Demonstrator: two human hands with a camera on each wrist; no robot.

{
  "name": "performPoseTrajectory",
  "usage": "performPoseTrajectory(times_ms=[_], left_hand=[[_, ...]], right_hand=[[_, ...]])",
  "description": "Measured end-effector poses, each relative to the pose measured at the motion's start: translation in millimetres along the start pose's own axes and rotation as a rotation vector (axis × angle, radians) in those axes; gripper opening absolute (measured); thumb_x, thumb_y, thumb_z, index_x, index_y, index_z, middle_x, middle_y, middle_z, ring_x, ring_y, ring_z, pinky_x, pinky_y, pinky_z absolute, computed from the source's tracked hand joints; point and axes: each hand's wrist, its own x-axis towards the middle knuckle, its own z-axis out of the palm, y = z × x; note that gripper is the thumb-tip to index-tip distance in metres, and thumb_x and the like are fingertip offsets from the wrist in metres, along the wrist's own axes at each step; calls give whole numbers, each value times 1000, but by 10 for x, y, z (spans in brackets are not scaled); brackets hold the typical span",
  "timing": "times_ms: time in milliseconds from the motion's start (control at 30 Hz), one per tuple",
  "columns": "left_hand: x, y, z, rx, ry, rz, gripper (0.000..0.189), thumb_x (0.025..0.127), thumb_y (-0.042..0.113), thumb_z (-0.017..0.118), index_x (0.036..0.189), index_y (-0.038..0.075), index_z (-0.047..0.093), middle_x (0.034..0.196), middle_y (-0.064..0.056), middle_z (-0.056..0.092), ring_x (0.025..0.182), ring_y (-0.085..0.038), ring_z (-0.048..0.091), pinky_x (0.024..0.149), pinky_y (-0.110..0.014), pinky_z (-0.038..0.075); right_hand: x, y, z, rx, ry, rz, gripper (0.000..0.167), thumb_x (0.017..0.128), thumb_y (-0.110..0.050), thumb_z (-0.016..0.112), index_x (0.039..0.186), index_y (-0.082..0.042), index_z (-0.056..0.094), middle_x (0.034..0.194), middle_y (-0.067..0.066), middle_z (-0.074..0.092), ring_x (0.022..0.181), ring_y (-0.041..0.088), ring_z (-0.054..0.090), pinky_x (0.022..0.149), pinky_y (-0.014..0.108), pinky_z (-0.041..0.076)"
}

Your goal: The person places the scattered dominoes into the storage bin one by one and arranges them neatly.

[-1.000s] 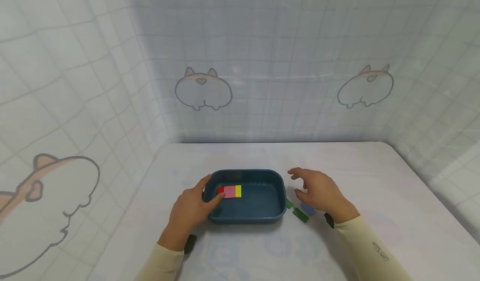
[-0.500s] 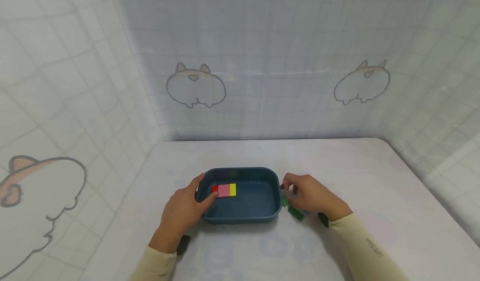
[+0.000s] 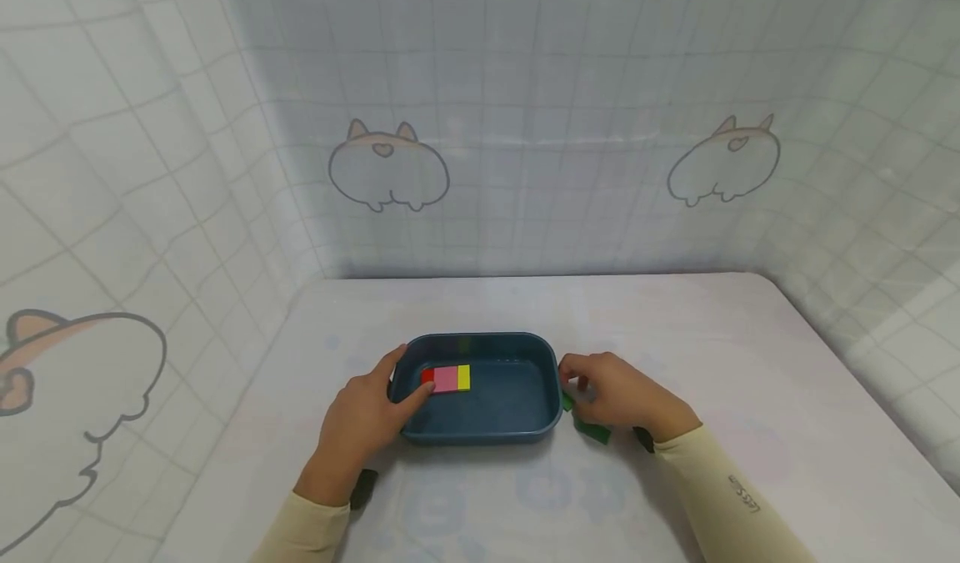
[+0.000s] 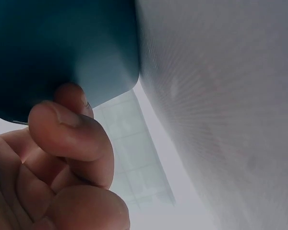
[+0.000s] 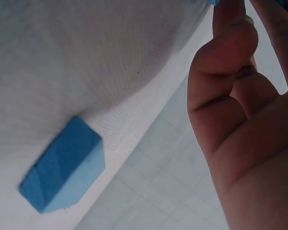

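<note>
My left hand (image 3: 363,417) grips the left end of a dark teal rectangular tub (image 3: 495,439), its thumb over the rim and its fingers against the outer wall. Inside, near that thumb, a red block (image 3: 427,375), a pink block (image 3: 446,379) and a yellow block (image 3: 464,378) form a row. Beside the tub's right end, my right hand (image 3: 618,392) reaches down with bent fingers among small blocks; I cannot tell whether it pinches one. A green block (image 3: 592,432) shows under it, a brighter green block (image 3: 567,401) by the tub wall. In the right wrist view lies a blue block (image 5: 62,167).
The tub stands on a table with a pale printed cover (image 3: 660,313). White grid-patterned curtains (image 3: 540,171) with animal drawings hang behind and at both sides. Both forearms wear cream sleeves (image 3: 738,496), with a dark wrist device (image 3: 363,490) at the left wrist.
My right hand has come down and left to the blocks beside the tub, its fingers bending in and covering part of them. The left hand keeps its hold. The head view has shifted slightly.
</note>
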Motion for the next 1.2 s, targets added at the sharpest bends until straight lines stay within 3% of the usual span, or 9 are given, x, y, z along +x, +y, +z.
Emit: performPoseTrajectory(times_ms=[267, 900, 1200], left_hand=[[-20, 25, -26, -10, -5, -6, 100, 86, 91, 50, 162, 25, 43, 63, -1, 53, 66, -21, 57, 54, -35, 45], [-15, 35, 1, -14, -3, 1, 95, 90, 84, 56, 162, 24, 43, 61, -3, 50, 59, -20, 53, 52, -35, 41], [-1, 28, -4, -6, -7, -3, 99, 88, 88, 52, 162, 23, 42, 64, -2, 52, 61, -20, 54, 53, -35, 42]], right_hand=[[0, -17, -7, -21, -8, -19, 37, 79, -5, 81, 105, -25, 65, 97, -12, 68, 97, 17, 66, 85, 43, 53], [-10, 11, -17, -77, 28, -77, 34, 76, -5, 80, 101, -23, 66, 90, -13, 67, 91, 17, 65, 80, 41, 53], [4, -18, -35, -84, 10, -27, 32, 77, -9, 81, 101, -24, 67, 89, -12, 68, 90, 15, 63, 82, 41, 51]])
